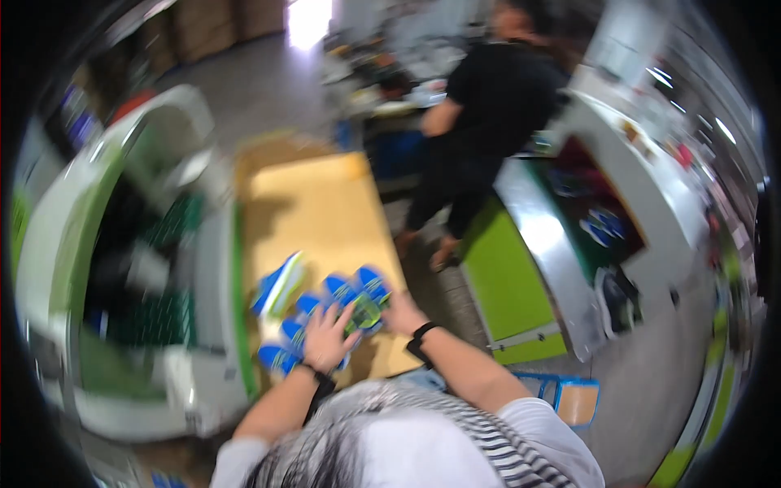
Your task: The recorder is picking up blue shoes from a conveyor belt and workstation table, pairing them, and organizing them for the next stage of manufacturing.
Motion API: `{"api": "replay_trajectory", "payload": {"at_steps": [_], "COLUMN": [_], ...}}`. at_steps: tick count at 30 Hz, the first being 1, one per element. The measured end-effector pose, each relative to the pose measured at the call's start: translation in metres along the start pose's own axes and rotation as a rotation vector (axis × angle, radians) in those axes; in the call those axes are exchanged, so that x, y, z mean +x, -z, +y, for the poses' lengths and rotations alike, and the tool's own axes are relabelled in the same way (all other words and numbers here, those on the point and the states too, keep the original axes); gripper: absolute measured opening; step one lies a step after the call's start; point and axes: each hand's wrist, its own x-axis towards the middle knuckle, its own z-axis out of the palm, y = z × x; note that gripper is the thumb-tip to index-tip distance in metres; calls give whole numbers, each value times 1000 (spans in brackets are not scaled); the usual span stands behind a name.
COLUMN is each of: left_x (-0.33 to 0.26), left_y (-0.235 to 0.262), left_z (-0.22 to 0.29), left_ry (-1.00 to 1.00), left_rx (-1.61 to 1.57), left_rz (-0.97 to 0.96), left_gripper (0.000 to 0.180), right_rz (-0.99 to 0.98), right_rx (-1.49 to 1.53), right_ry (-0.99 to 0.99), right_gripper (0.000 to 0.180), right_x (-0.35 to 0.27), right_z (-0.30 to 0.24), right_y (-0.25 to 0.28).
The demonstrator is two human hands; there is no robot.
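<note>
Two bare hands work a cluster of blue-capped bottles (321, 313) lying at the near end of a tan cardboard sheet (325, 207). The left hand (327, 337) lies flat on the bottles, fingers spread. The right hand (400, 313) touches the cluster's 3 o'clock side; blur hides whether it grips. From the bottles toward 12 o'clock the cardboard is bare up to its far edge. At 9 o'clock a white-and-green machine (207, 276) borders the sheet closely. Toward 1 o'clock a person in black (480, 122) stands on open grey floor (643, 366), beside a green-sided bench (521, 268).
</note>
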Motion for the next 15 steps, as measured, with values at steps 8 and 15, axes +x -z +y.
{"api": "replay_trajectory", "payload": {"at_steps": [8,15], "left_x": [45,12], "left_y": [3,-36], "left_z": [-69,-264], "left_ry": [423,1099], "left_rx": [-173,-933], "left_rz": [393,237], "left_gripper": [61,62], "right_rz": [40,122], "right_rx": [19,-95], "right_ry": [114,116], "right_gripper": [93,61], "right_x": [15,16], "right_z": [18,-12], "right_y": [-11,-27]}}
